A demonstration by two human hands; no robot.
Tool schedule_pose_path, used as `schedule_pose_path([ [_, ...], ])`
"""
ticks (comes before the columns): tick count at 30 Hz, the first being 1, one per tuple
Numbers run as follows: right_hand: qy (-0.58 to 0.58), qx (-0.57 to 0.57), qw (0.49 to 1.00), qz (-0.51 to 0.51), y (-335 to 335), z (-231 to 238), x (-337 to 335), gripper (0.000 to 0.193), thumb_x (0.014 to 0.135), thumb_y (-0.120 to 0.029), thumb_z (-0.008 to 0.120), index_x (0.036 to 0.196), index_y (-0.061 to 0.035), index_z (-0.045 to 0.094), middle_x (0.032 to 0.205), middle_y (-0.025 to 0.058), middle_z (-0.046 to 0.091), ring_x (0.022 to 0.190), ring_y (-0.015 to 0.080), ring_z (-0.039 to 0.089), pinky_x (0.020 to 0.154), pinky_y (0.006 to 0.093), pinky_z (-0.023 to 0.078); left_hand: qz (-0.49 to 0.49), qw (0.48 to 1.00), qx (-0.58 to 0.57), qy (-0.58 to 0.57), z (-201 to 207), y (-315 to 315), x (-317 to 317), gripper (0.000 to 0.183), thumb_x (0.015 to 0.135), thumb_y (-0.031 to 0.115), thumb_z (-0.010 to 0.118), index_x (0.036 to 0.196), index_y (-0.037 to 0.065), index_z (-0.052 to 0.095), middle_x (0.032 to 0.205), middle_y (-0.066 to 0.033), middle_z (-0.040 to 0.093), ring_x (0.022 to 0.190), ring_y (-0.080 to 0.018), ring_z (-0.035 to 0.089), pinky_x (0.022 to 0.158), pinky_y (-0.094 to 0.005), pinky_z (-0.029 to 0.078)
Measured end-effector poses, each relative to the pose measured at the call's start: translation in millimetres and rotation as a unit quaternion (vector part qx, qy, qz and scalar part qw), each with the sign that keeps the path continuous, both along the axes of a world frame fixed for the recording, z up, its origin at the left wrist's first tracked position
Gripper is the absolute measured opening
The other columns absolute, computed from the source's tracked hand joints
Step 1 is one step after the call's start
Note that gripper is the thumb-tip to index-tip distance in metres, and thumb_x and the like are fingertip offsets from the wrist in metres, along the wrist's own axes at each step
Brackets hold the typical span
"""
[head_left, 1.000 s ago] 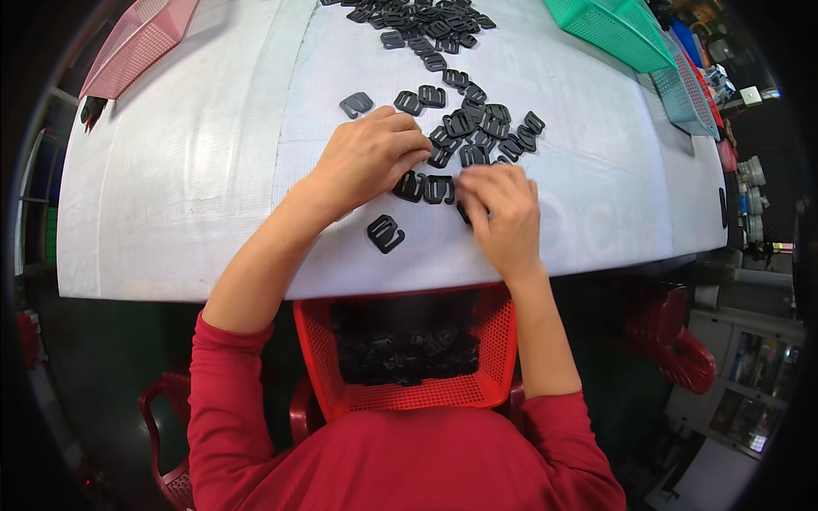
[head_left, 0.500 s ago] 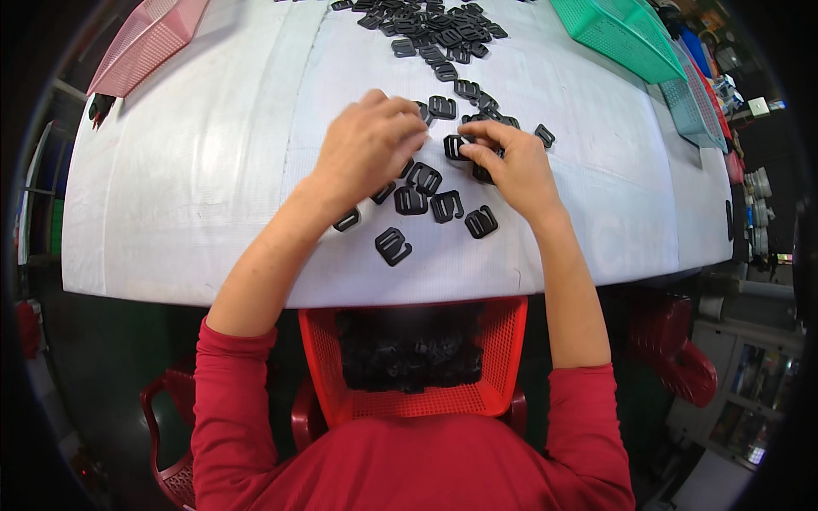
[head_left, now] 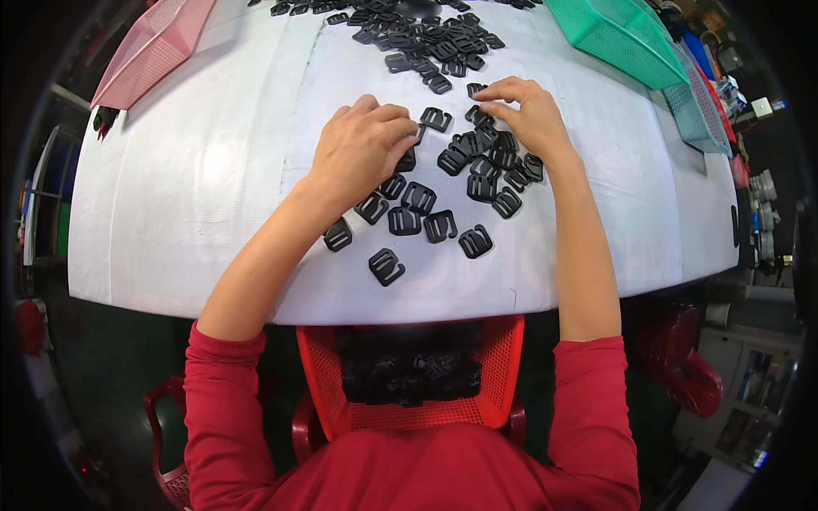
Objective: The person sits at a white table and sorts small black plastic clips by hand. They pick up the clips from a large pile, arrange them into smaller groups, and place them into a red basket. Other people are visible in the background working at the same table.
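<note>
Black plastic hook buckles [head_left: 418,198] lie loose on the white-covered table in front of me. My left hand [head_left: 362,146] is curled low over the left side of this group, fingers closed; whatever they hold is hidden. One buckle [head_left: 407,159] shows beneath its thumb, another just beyond its fingertips. My right hand [head_left: 530,117] is farther to the right, thumb and index finger stretched forward with a gap between them. Its index fingertip is at a single buckle [head_left: 475,89], touching or nearly so. Beneath that hand lies an overlapping cluster of buckles [head_left: 482,163].
A larger heap of buckles [head_left: 447,38] covers the table's far middle. A pink basket [head_left: 153,55] stands far left; green [head_left: 613,43] and light-blue [head_left: 697,115] baskets stand far right. Below the near table edge, a red basket [head_left: 311,366] contains dark pieces.
My right hand has left the buckle it was pinching and moved up and right, uncovering the cluster. My left hand stays nearly in place. The whole view has shifted slightly.
</note>
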State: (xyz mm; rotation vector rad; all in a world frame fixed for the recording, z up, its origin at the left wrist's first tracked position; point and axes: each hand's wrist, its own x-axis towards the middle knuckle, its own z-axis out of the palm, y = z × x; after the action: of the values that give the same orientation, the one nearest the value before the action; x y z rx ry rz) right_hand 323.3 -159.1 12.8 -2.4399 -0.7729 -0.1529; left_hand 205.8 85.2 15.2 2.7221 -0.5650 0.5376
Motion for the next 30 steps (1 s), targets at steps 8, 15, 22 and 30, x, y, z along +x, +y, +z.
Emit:
schedule_pose_path([
  [8,0.012,0.005,1.0,0.005,-9.0,2.9,-21.7,0.02,0.08,-0.03,0.072,0.093,-0.016,0.076,0.099,0.0034,0.068,0.099,0.025,0.06,0.085,0.0363,0.048,-0.069,0.997,-0.034,-0.009,-5.4,-41.7,-2.1,0.03,0.081,0.024,0.072,0.108,0.013,0.07,0.11,-0.002,0.067,0.092,-0.021,0.059,0.08,-0.0343,0.051],
  [15,-0.024,-0.038,0.998,0.032,-1.1,2.1,-51.1,0.033,0.073,-0.036,0.078,0.098,-0.0151,0.075,0.1,0.0025,0.065,0.102,0.0233,0.056,0.089,0.0377,0.043,-0.063,0.995,-0.059,0.043,-7.6,-36.3,-14.5,0.025,0.076,0.018,0.075,0.101,0.012,0.073,0.099,-0.0007,0.069,0.09,-0.0216,0.059,0.079,-0.0348,0.05],
  [22,-0.043,-0.072,0.996,0.025,3.1,-1.3,-56.6,0.028,0.071,-0.026,0.078,0.096,-0.0152,0.073,0.1,0.0051,0.064,0.101,0.0287,0.056,0.088,0.0416,0.045,-0.059,0.996,-0.074,-0.004,-3.7,-39.9,-11.7,0.024,0.075,0.014,0.075,0.097,0.009,0.069,0.105,-0.0069,0.063,0.098,-0.0271,0.056,0.082,-0.0365,0.047],
  [30,-0.016,-0.05,0.999,0.002,6.2,-2.4,-55.7,0.031,0.069,-0.025,0.081,0.096,-0.0128,0.072,0.103,0.0006,0.059,0.108,0.0225,0.051,0.09,0.0391,0.041,-0.031,0.998,-0.004,0.047,-8.5,-55.5,14.5,0.025,0.078,0.015,0.072,0.101,0.006,0.07,0.096,-0.0072,0.067,0.089,-0.0259,0.06,0.077,-0.0369,0.05],
])
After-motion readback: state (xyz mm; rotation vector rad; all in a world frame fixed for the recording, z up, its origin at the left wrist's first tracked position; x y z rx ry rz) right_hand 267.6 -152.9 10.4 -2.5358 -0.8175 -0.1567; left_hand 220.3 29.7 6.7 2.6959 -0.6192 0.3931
